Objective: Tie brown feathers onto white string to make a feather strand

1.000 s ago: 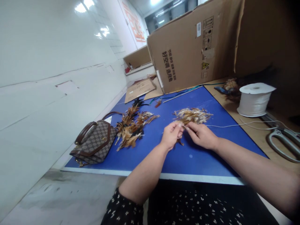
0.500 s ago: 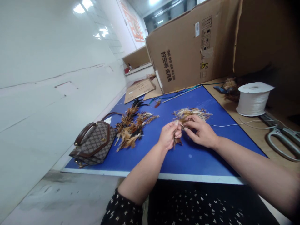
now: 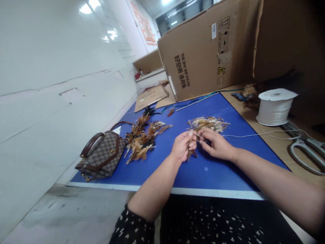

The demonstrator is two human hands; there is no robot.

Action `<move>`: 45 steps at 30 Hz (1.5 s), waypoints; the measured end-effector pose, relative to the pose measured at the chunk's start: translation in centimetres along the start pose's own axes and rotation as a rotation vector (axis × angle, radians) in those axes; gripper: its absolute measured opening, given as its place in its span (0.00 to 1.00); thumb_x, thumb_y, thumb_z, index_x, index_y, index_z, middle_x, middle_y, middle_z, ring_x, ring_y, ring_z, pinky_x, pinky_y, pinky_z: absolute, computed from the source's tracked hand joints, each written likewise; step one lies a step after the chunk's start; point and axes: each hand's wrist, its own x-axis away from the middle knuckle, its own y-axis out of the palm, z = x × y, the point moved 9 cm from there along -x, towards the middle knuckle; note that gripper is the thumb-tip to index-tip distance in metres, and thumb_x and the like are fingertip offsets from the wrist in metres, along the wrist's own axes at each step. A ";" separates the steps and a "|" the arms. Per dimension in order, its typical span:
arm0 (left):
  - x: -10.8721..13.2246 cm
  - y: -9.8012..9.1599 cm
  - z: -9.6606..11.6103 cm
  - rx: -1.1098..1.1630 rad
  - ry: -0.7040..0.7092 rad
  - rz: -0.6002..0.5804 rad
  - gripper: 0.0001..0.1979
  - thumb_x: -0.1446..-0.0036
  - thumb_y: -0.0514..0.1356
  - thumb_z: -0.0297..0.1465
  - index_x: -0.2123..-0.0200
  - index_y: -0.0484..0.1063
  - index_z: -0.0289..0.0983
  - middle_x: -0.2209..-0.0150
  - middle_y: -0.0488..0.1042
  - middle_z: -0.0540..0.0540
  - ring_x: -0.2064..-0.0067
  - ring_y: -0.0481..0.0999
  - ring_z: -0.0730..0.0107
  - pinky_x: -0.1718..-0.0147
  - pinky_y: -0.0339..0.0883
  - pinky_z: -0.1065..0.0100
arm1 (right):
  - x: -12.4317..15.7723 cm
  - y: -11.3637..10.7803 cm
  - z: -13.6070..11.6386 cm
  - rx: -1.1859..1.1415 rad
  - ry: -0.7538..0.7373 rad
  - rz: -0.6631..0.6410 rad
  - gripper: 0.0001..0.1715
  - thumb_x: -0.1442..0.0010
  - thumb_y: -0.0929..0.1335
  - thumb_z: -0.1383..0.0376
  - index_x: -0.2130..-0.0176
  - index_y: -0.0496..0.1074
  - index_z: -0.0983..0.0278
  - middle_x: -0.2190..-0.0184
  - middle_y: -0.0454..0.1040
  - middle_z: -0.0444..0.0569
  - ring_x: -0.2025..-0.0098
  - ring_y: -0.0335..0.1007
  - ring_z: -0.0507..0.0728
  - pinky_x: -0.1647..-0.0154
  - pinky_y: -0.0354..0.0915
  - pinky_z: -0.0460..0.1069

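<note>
**Brown feathers pinched above the blue surface**

Brown, a small tuft of slim feathers (image 3: 191, 154) hangs just above the blue mat-covered surface (image 3: 223, 173), its quill ends pinched between the thumb and pressed-together fingers of the left hand (image 3: 182, 146). Just beside it, the right hand (image 3: 215, 144) pinches a thin white thread (image 3: 243, 135) between thumb and forefinger at the tuft's top. The thread runs slack to the right, toward a fat white spool of cord (image 3: 275, 106).

Behind the hands lies a loose heap of pale tan feathers (image 3: 209, 123), and further left a spread of darker brown and black feathers (image 3: 142, 137). A brown patterned handbag (image 3: 101, 156) sits at the left edge, large grey-handled scissors (image 3: 307, 152) lie at the far right, and a tall cardboard box (image 3: 203, 54) stands at the back.

The grip looks narrow: a slackened left pinch could let the quills fan out or drop, while a hard tug on the thread might drag it off the stems or snag it on the heap behind.
</note>
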 end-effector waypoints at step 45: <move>0.1 -1.1 0.5 -0.221 0.154 0.114 0.28 0.49 0.79 0.50 0.59 0.80 0.33 0.72 0.72 0.52 0.79 0.58 0.84 0.80 0.46 0.74 | 0.4 -1.6 2.0 0.002 0.309 0.125 0.20 0.27 0.70 0.48 0.55 0.78 0.60 0.59 0.85 0.53 0.58 0.81 0.63 0.51 0.78 0.58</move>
